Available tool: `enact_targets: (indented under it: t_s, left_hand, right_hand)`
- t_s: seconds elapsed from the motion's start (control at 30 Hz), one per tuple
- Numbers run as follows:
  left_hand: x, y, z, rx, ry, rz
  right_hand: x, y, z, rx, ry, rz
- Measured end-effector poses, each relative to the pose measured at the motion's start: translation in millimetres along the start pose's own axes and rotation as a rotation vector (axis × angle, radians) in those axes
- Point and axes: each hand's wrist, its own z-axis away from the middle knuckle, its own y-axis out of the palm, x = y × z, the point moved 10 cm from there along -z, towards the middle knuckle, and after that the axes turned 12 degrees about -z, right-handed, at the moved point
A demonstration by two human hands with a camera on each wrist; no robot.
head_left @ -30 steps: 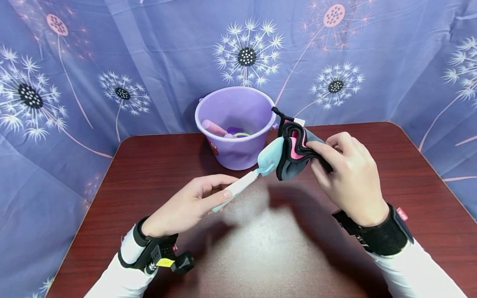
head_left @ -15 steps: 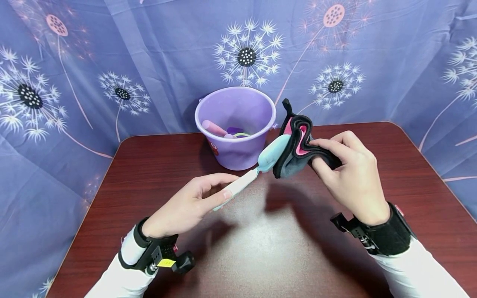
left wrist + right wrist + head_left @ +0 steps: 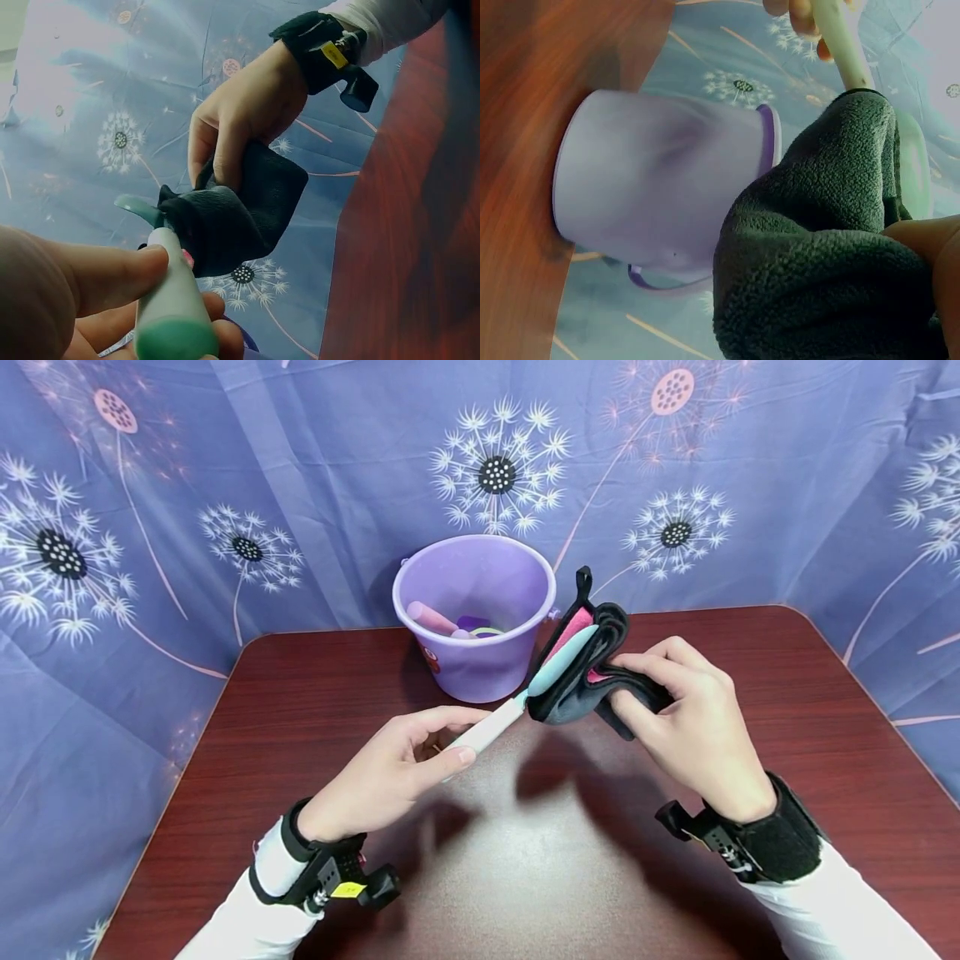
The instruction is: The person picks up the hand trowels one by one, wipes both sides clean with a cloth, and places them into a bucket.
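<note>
In the head view my left hand (image 3: 382, 777) holds a toy shovel (image 3: 491, 728) by its white handle, thumb on top, the light blue blade pointing up and right. My right hand (image 3: 693, 727) pinches a folded dark grey cloth (image 3: 573, 706) with black edging, a pink side and a hanging loop. Folds of the cloth lie around the blade, which shows only partly. In the left wrist view the handle's green end (image 3: 176, 337) faces the camera. Fuzzy cloth (image 3: 817, 195) fills much of the right wrist view and hides part of the blade.
A purple bucket (image 3: 476, 672) stands on the dark red wooden table (image 3: 315, 693) behind the hands. Inside it lie a pink-handled item (image 3: 430, 617) and other purple and green pieces. A blue dandelion-print curtain (image 3: 337, 468) hangs behind the table.
The cloth has shifted left and slightly down, and its folds now lie around the blade rather than against its tip. The shovel has turned so its blade shows edge-on.
</note>
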Motion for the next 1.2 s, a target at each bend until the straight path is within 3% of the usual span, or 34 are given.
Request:
enact_targets:
  t_s: [0.2,0.5,0.7,0.93,1.2]
  left_hand:
    - [-3.0,-3.8,-0.8,-0.093,0.029,-0.066]
    - [-18.9,-24.6,3.4,-0.325,0.148,-0.377]
    - [-28.6,-36.0,8.5,-0.433,0.209,-0.574]
    - [-31.7,-49.5,13.1,-0.484,0.258,-0.669]
    - [-33.6,-68.1,18.9,-0.534,0.288,-0.747]
  right_hand:
    - [2,8,2.6,0.065,-0.012,-0.013]
    - [10,12,3.0,0.096,-0.065,-0.047]
    - [20,11,-0.3,0.095,-0.099,-0.082]
    - [31,9,-3.8,0.111,-0.134,-0.107]
    - [14,5,-2.6,0.101,-0.103,-0.083]
